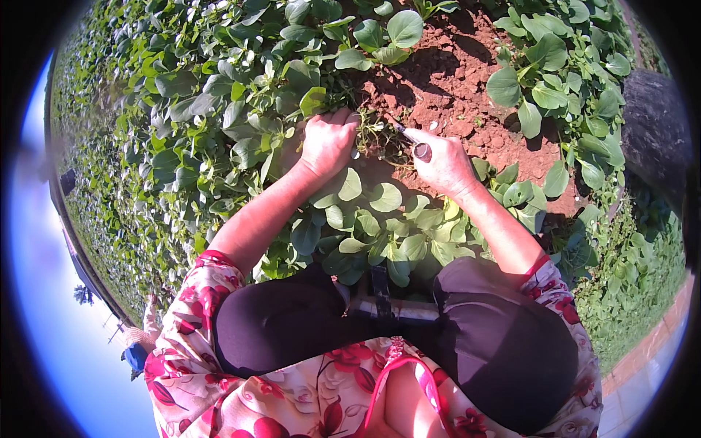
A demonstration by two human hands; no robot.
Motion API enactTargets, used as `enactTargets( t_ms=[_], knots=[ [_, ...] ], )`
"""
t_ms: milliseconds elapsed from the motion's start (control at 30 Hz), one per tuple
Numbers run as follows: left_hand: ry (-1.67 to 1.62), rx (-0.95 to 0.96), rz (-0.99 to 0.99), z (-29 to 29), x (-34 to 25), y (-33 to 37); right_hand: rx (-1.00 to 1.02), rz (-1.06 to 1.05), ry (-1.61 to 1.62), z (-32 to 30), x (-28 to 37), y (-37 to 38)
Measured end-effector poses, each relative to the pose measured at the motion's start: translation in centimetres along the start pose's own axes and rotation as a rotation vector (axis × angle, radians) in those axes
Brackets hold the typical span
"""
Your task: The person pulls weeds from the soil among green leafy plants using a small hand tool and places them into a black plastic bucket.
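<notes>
My left hand (pixel 328 142) is closed around a small green weed (pixel 376 135) at the edge of the leafy crop. Just to the right of it, my right hand (pixel 442 164) grips a small hand tool (pixel 418 146) with a thin blade pointing at the base of that weed. The blade tip touches the red soil (pixel 445 80) between the two hands. Both forearms reach forward over low plants with round green leaves (pixel 380 219). How the weed's stem sits inside my left fist is hidden.
Dense green leafy plants (pixel 197 102) fill the left and the far right. A patch of bare red clods lies ahead. My knees in dark trousers (pixel 292 321) and a floral top are at the bottom. A paved strip (pixel 642 365) runs at the lower right.
</notes>
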State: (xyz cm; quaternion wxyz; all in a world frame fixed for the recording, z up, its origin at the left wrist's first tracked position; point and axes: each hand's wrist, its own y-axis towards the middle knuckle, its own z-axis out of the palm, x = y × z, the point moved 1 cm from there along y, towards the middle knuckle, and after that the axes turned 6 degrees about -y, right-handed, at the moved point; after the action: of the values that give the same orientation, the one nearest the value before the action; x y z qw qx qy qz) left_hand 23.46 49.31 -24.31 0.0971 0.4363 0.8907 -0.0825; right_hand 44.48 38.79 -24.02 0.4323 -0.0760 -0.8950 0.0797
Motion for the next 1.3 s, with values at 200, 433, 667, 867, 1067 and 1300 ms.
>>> enactTargets(
  t_ms=[200,433,667,867,1067,1300],
  knots=[
    [0.019,0.042,-0.031,-0.3,0.2,-0.7,0.141,0.109,0.029,-3.7,0.6,-3.0],
    [-0.024,-0.033,0.032,0.2,0.1,-0.1,0.026,0.038,-0.008,1.0,1.5,-0.6],
    [-0.036,-0.054,0.020,-0.1,0.2,-0.5,-0.065,0.077,0.088,-0.7,1.3,-4.3],
    [-0.019,-0.003,0.017,0.0,0.0,-0.3,0.030,0.098,0.011,2.4,1.3,0.8],
    [-0.043,-0.003,0.072,-0.4,-1.2,-0.9,-0.109,0.043,0.084,2.2,0.3,-1.2],
    [-0.105,0.160,-0.052,-1.8,-3.7,1.8,-0.085,0.058,0.089,1.0,0.4,-2.3]
  ],
)
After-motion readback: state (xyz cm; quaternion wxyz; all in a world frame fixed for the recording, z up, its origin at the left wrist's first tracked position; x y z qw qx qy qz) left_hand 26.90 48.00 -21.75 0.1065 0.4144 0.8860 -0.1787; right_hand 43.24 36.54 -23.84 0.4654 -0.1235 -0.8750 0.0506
